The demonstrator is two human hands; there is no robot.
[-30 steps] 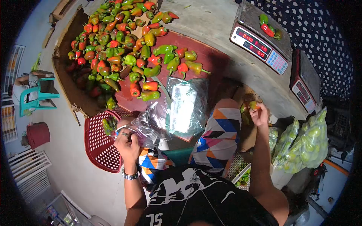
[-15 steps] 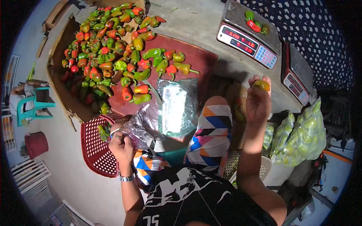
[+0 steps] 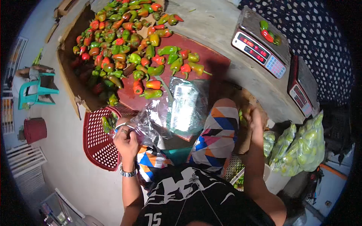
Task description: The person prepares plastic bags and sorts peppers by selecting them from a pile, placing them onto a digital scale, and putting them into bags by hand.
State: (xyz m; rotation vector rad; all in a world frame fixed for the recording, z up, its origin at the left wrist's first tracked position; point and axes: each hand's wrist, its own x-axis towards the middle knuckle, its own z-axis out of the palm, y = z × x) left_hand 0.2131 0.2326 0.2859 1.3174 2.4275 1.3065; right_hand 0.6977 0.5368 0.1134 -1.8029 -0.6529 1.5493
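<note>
My left hand (image 3: 126,142) is closed on the edge of a clear plastic bag (image 3: 149,121), which spreads from my fingers toward the red board (image 3: 213,60). Down beside my right knee, my right hand (image 3: 256,117) is smeared by motion at a cardboard box (image 3: 247,102). Some green peppers (image 3: 242,117) show in that box near my fingers. Whether a pepper is in this hand cannot be made out. A flat stack of clear plastic bags (image 3: 184,109) shines on the board. Loose peppers (image 3: 175,65) in red, green and yellow lie behind it.
A large pepper heap (image 3: 113,41) fills an opened carton (image 3: 69,71) at left. A red basket (image 3: 100,147) stands by my left hand. At right are a scale (image 3: 260,51) carrying red and green peppers (image 3: 267,35), a second scale (image 3: 301,86), and filled bags (image 3: 301,147).
My right hand, which held up an orange-green pepper, has dropped to the box beside my knee. The left hand still grips the bag. The view has shifted slightly.
</note>
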